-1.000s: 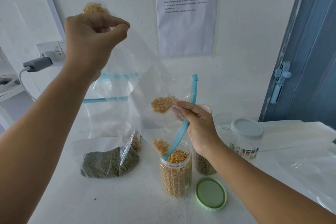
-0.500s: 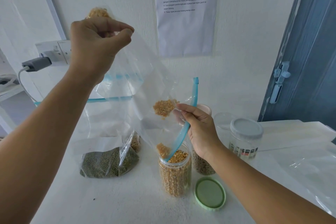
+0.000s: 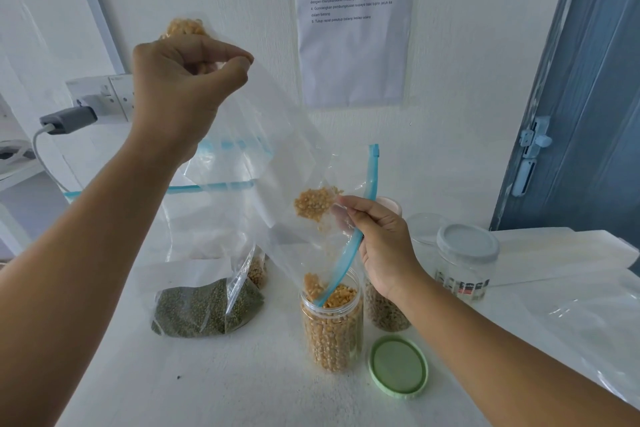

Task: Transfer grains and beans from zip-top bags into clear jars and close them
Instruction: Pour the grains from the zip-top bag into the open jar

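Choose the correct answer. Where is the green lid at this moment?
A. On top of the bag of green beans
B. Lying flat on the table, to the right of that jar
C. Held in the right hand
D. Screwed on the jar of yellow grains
B: the green lid lies flat on the table beside the open jar of yellow grains.

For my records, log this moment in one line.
left hand: lifts bag | right hand: steers zip edge | corn entering jar | lid: off
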